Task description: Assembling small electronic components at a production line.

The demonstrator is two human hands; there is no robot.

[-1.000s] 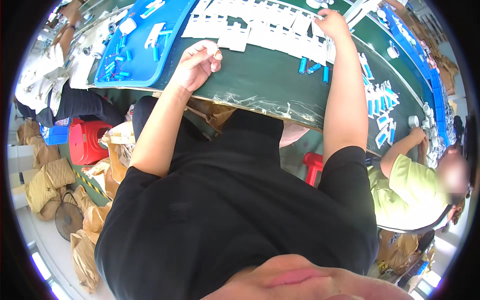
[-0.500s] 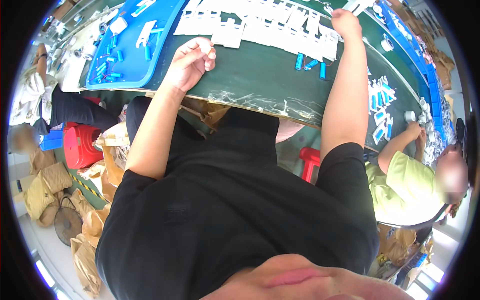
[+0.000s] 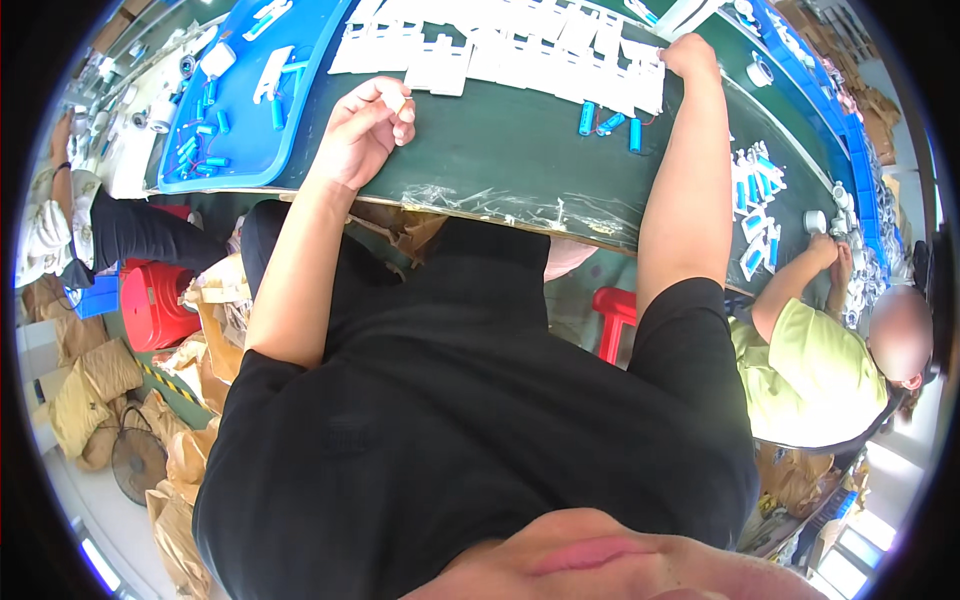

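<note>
My left hand point(image 3: 365, 130) is raised over the near edge of the green table, its fingers curled in a pinch. A small pale bit seems to show at the fingertips, too small to name. My right hand point(image 3: 693, 56) reaches to the right end of a row of white plastic housings point(image 3: 500, 60), fingers closed and pointing left. Whatever it grips is hidden. Several blue cylindrical cells point(image 3: 586, 118) with thin wires lie just in front of the row, left of my right forearm. Beyond that hand, a white piece with a blue cell point(image 3: 641, 11) lies at the top edge.
A blue tray point(image 3: 300, 150) with wired cells and white parts stands at the left. More white-and-blue assemblies point(image 3: 757, 185) lie right of my forearm. Blue bins point(image 3: 850, 130) line the far right, where a person in a light green shirt point(image 3: 800, 370) works. Another person sits at left.
My right hand has come slightly nearer, down along the right end of the white row. My left hand keeps its pinch. The whole view has shifted a little.
</note>
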